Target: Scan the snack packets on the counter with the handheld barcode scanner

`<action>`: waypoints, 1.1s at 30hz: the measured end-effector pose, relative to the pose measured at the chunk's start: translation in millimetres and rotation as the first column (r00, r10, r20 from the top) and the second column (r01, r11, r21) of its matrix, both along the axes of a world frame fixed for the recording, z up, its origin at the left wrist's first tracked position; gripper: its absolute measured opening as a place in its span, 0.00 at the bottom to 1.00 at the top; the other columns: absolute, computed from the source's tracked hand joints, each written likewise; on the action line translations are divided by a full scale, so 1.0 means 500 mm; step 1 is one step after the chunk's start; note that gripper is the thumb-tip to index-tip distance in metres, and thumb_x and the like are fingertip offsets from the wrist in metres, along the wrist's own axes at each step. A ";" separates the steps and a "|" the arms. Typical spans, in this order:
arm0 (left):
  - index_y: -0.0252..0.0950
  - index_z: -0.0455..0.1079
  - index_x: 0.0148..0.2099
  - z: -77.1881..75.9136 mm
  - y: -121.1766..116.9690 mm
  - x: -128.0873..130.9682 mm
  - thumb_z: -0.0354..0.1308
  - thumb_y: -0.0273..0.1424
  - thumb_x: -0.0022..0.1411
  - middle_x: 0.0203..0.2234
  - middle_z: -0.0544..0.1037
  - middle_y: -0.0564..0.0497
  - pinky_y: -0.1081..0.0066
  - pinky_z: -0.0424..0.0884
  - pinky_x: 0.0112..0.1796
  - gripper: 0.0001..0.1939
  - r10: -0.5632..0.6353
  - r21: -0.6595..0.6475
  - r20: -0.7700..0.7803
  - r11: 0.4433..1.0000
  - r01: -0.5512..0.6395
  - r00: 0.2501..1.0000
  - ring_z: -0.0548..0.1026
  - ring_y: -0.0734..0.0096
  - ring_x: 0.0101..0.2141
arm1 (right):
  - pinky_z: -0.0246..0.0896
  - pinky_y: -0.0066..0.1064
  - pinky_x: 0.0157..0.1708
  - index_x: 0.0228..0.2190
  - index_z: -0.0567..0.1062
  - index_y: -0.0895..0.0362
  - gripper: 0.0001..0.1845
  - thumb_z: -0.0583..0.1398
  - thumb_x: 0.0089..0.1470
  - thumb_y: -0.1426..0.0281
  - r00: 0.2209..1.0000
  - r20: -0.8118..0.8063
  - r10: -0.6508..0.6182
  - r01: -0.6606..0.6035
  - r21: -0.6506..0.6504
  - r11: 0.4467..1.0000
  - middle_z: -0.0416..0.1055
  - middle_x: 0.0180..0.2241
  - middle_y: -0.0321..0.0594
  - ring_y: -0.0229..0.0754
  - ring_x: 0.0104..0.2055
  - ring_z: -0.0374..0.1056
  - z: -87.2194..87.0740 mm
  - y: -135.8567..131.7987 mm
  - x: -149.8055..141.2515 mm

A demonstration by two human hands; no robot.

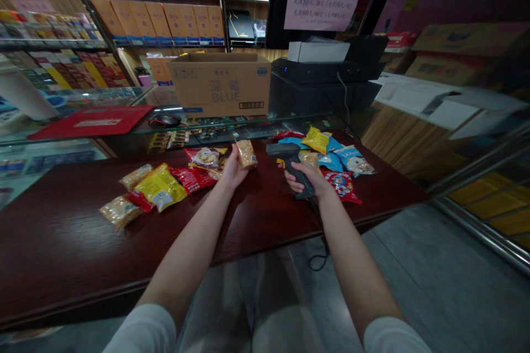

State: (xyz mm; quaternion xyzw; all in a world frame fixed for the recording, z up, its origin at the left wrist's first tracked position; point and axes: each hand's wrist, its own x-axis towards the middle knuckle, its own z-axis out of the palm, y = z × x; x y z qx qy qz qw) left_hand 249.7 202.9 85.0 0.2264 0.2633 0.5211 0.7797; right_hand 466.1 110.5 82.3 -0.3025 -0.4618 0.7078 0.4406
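In my left hand [234, 170] is a small clear snack packet [247, 154] with tan contents, held upright above the dark red-brown table [265, 220]. My right hand [305, 176] grips a black barcode scanner [298, 168] by its handle, and its head points left toward that packet. Left of my hands lie a yellow snack bag [162, 187], a red bag [194, 178] and clear packets [121, 210]. On the right is a pile with another yellow bag [317, 139], a blue and white bag [354, 160] and a red bag [342, 185].
A cardboard box [221, 85] stands on the glass counter behind the table, beside a black printer-like machine [331, 66]. A computer mouse [164, 121] and red mat [93, 122] are to its left. The scanner's cable [318, 262] hangs past the table's front edge.
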 end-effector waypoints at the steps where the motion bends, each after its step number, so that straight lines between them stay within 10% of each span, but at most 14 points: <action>1: 0.36 0.74 0.50 0.001 0.001 -0.001 0.48 0.45 0.73 0.32 0.80 0.50 0.73 0.73 0.38 0.21 0.022 0.020 0.000 1.000 -0.022 1.000 0.77 0.73 0.32 | 0.43 0.24 0.12 0.44 0.67 0.57 0.23 0.64 0.54 0.56 1.000 0.008 0.010 -0.010 -0.005 1.000 0.63 0.21 0.25 0.28 0.12 0.49 -0.001 0.000 0.000; 14: 0.36 0.72 0.57 -0.012 0.017 0.004 0.47 0.43 0.73 0.45 0.82 0.44 0.66 0.74 0.49 0.22 0.121 0.017 0.012 0.993 -0.121 0.993 0.79 0.64 0.48 | 0.45 0.22 0.13 0.40 0.67 0.56 0.19 0.64 0.54 0.59 0.994 0.074 -0.083 0.081 0.033 0.996 0.62 0.19 0.23 0.28 0.13 0.51 -0.011 -0.003 -0.031; 22: 0.37 0.71 0.51 -0.007 0.013 0.004 0.48 0.44 0.72 0.48 0.78 0.45 0.67 0.71 0.52 0.18 0.318 0.259 -0.230 0.931 -0.257 0.920 0.75 0.65 0.52 | 0.44 0.22 0.12 0.42 0.66 0.56 0.20 0.64 0.54 0.58 0.999 0.013 -0.049 0.049 -0.001 0.999 0.61 0.19 0.23 0.27 0.12 0.48 -0.003 -0.001 -0.019; 25: 0.39 0.69 0.53 0.025 0.003 -0.026 0.51 0.43 0.71 0.52 0.75 0.45 0.68 0.63 0.59 0.17 0.570 0.603 -0.415 0.756 -0.256 0.709 0.71 0.64 0.57 | 0.43 0.22 0.12 0.43 0.66 0.56 0.22 0.64 0.53 0.57 0.998 -0.034 -0.050 0.050 -0.005 0.999 0.61 0.19 0.23 0.27 0.12 0.46 0.001 0.001 -0.011; 28: 0.32 0.59 0.64 0.071 -0.013 -0.070 0.58 0.39 0.65 0.59 0.69 0.36 0.60 0.57 0.63 0.29 0.763 0.796 -0.560 0.604 -0.048 0.324 0.66 0.52 0.61 | 0.42 0.22 0.12 0.44 0.67 0.57 0.23 0.64 0.53 0.57 0.997 -0.057 -0.052 0.052 -0.008 0.999 0.62 0.19 0.23 0.27 0.12 0.46 0.000 0.002 -0.007; 33: 0.19 0.58 0.65 0.113 -0.037 -0.120 0.52 0.36 0.63 0.59 0.64 0.21 0.42 0.57 0.59 0.33 0.669 0.694 -0.620 0.711 0.110 -0.410 0.62 0.32 0.61 | 0.41 0.22 0.12 0.43 0.67 0.57 0.21 0.63 0.55 0.57 0.997 -0.071 -0.037 0.038 0.004 0.999 0.61 0.19 0.23 0.27 0.12 0.46 -0.003 0.002 -0.006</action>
